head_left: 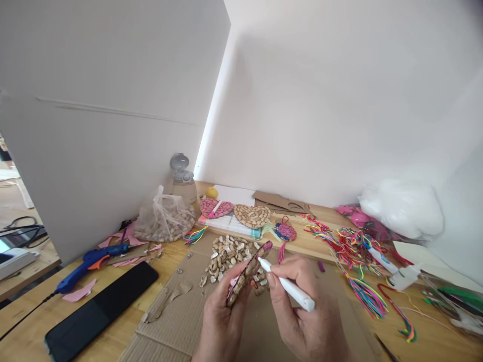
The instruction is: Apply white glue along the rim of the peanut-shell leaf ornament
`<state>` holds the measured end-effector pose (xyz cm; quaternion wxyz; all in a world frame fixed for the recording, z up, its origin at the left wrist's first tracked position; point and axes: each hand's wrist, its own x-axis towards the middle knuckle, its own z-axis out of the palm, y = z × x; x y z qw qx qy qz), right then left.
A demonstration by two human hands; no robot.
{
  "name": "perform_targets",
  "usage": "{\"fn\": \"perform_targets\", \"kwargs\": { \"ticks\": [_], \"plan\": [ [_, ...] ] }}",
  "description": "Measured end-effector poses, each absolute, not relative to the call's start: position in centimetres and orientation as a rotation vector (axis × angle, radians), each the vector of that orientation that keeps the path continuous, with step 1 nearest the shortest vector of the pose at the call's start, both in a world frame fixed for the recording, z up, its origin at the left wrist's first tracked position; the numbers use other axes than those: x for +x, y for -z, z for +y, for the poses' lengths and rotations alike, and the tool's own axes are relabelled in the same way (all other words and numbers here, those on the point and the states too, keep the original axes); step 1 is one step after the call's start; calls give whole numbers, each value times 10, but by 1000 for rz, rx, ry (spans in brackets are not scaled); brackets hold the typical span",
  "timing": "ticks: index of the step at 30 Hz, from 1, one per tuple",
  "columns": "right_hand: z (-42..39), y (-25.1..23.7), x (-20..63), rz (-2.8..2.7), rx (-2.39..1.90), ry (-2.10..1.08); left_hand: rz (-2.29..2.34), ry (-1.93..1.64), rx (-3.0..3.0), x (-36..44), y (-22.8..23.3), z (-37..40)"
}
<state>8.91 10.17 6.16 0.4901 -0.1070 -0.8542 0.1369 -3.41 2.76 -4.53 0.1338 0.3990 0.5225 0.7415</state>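
Note:
My left hand [222, 317] grips a peanut-shell plaque [243, 281], a cardboard piece covered with shells, tilted and seen nearly edge-on. Its far end is coloured purple-pink; the rest of the visible shells are plain brown. In my right hand [307, 306] is a white marker [294, 291], with its tip at the plaque's shell side; I cannot tell whether it touches. A pile of peanut shells [228, 256] lies just beyond on a cardboard sheet [169, 329]. Behind it are a pink shell heart [226, 206] with a marker on top and a plain shell heart [252, 216].
Left are a blue glue gun [85, 266], a black phone [103, 309] and a bag of peanuts [166, 218]. A round coloured shell piece [286, 231] lies at the back. Colourful cords [354, 246], a glue bottle [405, 276] and a white plastic bag [402, 208] occupy the right.

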Motion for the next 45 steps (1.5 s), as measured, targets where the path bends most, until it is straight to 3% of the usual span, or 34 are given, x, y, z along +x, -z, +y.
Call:
{"fn": "perform_targets", "kwargs": {
  "ticks": [12, 19, 29, 35, 45],
  "plan": [
    [106, -69, 88, -2057, -297, -200, 1586, -2126, 1201, -37, 44, 28],
    [106, -70, 95, -2058, -375, -506, 1569, -2163, 1140, -32, 32, 26],
    [114, -69, 93, -2031, -368, -333, 1607, -2092, 1125, -34, 36, 26],
    [109, -72, 95, -2049, -349, -444, 1598, -2114, 1147, -34, 34, 27],
    [117, -72, 94, -2064, -363, -309, 1699, -2128, 1325, -38, 47, 27]
  ]
}}
